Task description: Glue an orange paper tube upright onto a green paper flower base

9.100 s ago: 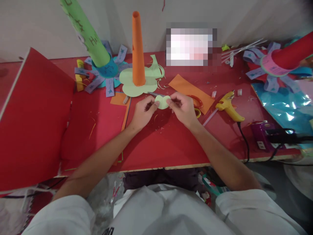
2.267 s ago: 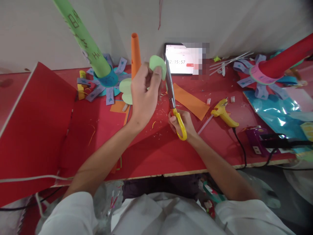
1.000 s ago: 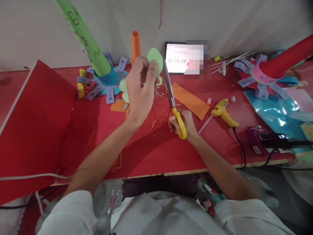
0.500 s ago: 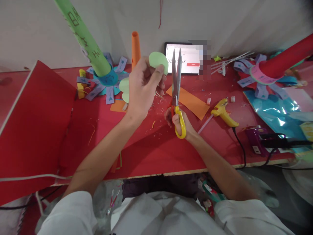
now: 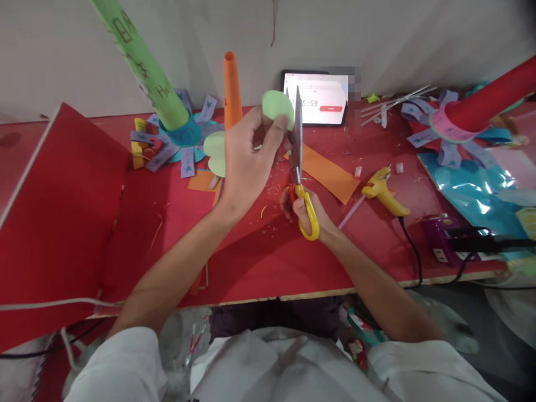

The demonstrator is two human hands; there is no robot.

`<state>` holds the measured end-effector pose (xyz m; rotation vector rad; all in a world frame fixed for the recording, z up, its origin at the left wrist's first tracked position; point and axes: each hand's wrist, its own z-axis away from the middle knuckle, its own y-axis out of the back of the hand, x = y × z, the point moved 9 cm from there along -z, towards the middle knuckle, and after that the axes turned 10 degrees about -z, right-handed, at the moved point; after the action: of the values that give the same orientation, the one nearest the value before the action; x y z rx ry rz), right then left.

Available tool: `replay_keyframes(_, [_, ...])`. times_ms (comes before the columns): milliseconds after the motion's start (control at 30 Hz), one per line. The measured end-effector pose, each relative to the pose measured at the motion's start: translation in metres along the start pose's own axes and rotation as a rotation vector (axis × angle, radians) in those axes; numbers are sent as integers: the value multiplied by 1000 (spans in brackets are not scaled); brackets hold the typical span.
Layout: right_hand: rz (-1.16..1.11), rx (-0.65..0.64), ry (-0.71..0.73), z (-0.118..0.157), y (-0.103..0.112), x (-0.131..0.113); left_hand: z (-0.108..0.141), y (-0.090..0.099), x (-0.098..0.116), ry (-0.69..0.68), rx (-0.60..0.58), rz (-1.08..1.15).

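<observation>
A rounded piece of light green paper is pinched between the thumb and fingers of my left hand, held up above the table. My right hand grips a pair of scissors by its yellow and red handles, blades pointing up. One blade stands at the right edge of the green paper and the other passes partly behind it; whether they touch it I cannot tell. More light green rounded paper lies beyond my left wrist, partly hidden. An orange paper sheet rests on the table just behind the scissors.
A yellow glue gun with a cord lies to the right, near a purple box. A tablet leans on the wall. A green tube, an orange cone and a red tube stand around the red table.
The scissors have tilted left and their blades have come to the green paper's right edge. My left hand has shifted slightly right with the paper.
</observation>
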<state>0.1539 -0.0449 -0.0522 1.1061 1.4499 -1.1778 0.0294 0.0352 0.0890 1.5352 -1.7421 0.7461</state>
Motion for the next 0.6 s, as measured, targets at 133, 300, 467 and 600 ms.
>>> replay_keyframes(133, [14, 18, -6, 0, 2, -1, 0, -1, -5, 27, -30, -37])
replay_keyframes(300, [23, 8, 14, -1, 3, -2, -2, 0, -12, 27, -21, 5])
replay_keyframes(467, [32, -3, 14, 0, 2, -2, -2, 2, -22, 54, 14, 38])
replay_keyframes(600, [16, 12, 12, 0, 2, -3, 1, -1, -21, 60, 21, 17])
